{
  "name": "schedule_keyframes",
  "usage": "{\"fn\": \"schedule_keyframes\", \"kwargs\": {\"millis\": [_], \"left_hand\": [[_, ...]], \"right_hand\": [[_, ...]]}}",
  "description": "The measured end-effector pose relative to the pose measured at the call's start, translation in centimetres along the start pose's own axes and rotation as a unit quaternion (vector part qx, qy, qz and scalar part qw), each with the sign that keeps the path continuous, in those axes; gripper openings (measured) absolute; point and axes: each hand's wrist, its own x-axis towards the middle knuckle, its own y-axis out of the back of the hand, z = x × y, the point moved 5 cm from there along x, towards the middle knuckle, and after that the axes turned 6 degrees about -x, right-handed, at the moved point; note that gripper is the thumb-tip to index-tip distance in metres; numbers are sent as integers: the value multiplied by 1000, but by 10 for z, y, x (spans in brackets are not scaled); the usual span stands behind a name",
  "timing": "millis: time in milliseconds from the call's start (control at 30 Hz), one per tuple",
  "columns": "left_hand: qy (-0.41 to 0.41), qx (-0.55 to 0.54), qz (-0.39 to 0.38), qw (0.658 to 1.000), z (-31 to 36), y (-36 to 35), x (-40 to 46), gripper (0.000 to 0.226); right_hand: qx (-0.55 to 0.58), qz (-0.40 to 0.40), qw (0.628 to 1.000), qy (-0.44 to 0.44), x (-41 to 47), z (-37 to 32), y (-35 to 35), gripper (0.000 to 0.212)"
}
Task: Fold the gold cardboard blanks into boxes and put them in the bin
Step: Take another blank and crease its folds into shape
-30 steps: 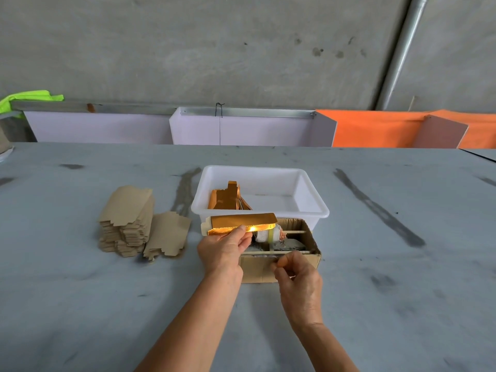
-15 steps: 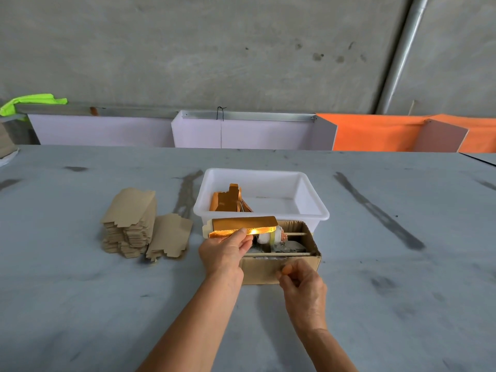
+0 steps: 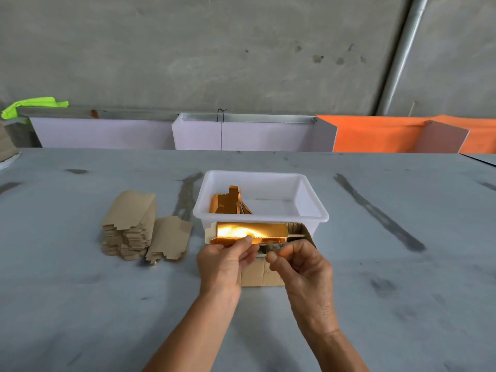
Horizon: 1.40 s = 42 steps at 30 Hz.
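A shiny gold blank [image 3: 249, 232] is pinched by the left hand [image 3: 225, 264] above a brown box [image 3: 264, 275]. A thin stick [image 3: 268, 254] is pinched by the right hand [image 3: 300, 267]. Behind sits the white bin [image 3: 311, 202] with a folded gold box [image 3: 226, 201].

Lighting: soft, even daylight; faint shadows under my arms on the surface [image 3: 80, 304]. Glare: strong on the gold blank [image 3: 249, 232]. Focus: sharp. Distortion: wide-angle bending at frame edges.

left hand [image 3: 224, 261] pinching, right hand [image 3: 302, 264] curled
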Motion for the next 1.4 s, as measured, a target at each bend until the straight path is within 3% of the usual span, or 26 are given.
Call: {"fn": "schedule_keyframes", "kwargs": {"millis": [767,1167,1400], "left_hand": [[-30,17,-14,999,5,3,-13,15],[-20,41,-11,999,2,4,-14,21],[-21,39,-14,999,2,3,-16,16]], "right_hand": [[-104,-52,991,-61,13,-4,-18,15],[-116,-28,988,-96,14,-6,-17,19],[-136,-18,983,-124,15,-2,-17,8]]}}
